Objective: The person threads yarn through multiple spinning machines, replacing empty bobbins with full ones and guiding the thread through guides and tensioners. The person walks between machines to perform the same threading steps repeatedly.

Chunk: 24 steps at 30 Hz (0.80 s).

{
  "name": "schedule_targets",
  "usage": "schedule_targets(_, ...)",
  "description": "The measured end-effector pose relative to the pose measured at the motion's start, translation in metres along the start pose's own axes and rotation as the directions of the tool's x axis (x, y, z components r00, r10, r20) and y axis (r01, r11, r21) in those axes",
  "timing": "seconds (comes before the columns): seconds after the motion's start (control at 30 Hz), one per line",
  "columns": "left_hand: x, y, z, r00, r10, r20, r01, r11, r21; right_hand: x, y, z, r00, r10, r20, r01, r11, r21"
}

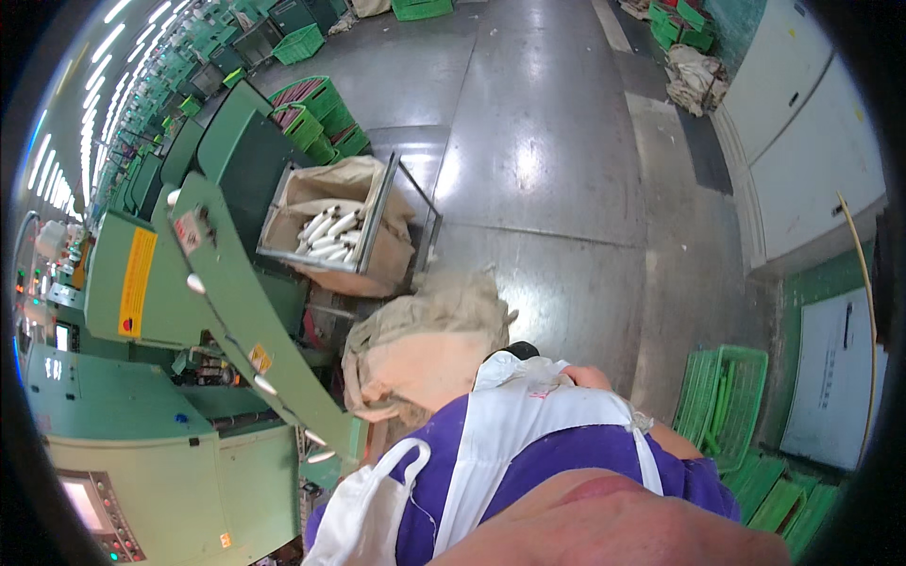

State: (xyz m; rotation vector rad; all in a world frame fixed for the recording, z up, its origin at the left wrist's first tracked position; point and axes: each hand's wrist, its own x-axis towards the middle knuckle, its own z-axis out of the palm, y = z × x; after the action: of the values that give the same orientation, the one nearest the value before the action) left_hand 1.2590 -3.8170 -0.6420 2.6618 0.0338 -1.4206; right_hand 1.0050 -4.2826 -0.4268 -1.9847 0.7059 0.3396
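My right hand (587,377) shows only in part at the edge of my white apron (538,401), touching or just beside its cloth. Its fingers are mostly hidden, so what it holds, if anything, cannot be made out. No part of my left hand appears. In front of me, a large beige cloth sack (425,330) bulges on the floor. Just beyond it stands a metal-framed bin (377,236) lined with tan cloth, with several white yarn bobbins (330,231) piled inside.
A green machine (255,321) with a slanted arm lines my left, its control panel (94,509) nearest. Green crates (316,108) stand behind the bin. At right are a green basket (722,401), white cabinets (802,123) and a cloth heap (694,75).
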Motion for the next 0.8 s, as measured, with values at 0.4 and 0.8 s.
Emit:
schedule_targets(0.4, 0.232, 0.515, -0.213, 0.939, 0.249, -0.239, -0.305, 0.923, -0.236, 0.406, -0.062, -0.293, 0.984, -0.163, 0.076, 0.172, 0.975, -0.140)
schedule_targets(0.8, 0.397, 0.854, -0.537, 0.777, 0.176, -0.604, -0.442, 0.836, -0.325, 0.874, -0.196, -0.545, 0.849, -0.488, -0.202, 0.426, 0.859, -0.284)
